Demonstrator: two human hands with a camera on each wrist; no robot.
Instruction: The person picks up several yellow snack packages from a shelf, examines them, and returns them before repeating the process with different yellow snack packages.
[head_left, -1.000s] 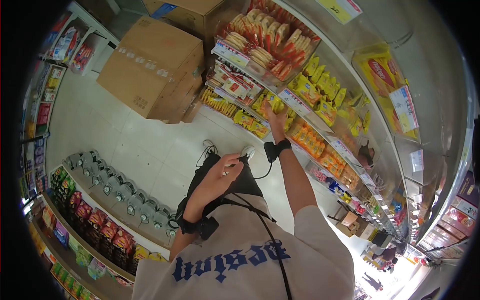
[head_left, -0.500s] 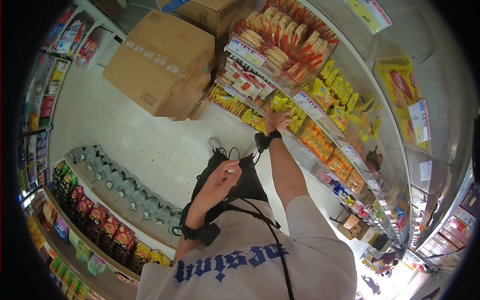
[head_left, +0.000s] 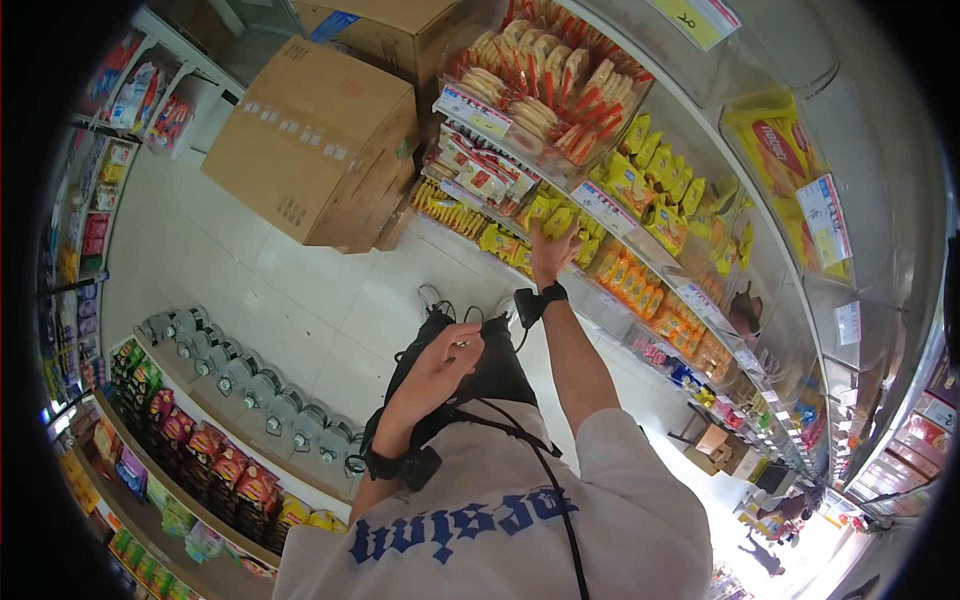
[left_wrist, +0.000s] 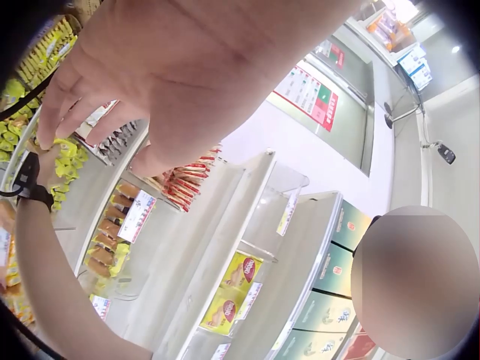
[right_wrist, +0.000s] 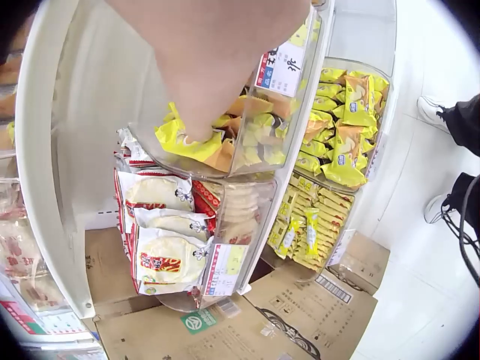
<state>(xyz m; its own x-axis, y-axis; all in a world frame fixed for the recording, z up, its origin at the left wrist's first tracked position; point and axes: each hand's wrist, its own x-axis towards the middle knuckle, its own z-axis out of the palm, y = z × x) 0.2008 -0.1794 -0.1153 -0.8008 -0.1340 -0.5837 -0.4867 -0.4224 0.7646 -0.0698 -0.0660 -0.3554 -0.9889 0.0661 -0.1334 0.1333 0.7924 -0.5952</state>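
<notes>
My right hand [head_left: 555,255] reaches into a clear plastic bin [right_wrist: 247,171] of small yellow snack packets [head_left: 556,212] on a lower shelf. In the right wrist view the fingers point down into that bin, right at a yellow-and-orange packet [right_wrist: 180,144]; their tips are hidden, and I cannot tell whether they pinch it. My left hand [head_left: 437,372] is held over the dark trousers, its fingers loosely bent and holding nothing. The left wrist view shows its palm [left_wrist: 184,75] large at the top.
White-wrapped round crackers [right_wrist: 161,251] fill the neighbouring bin. Big cardboard boxes [head_left: 310,140] stand on the floor at the shelf's end. Behind on the left, water jugs [head_left: 270,385] line a low shelf beside bagged snacks [head_left: 228,465]. Another person [left_wrist: 416,285] appears blurred in the left wrist view.
My right hand drew back slightly toward the bin's left front, then reached in over the yellow packets again. The left hand has stayed nearly still; the head view has swung slightly and back.
</notes>
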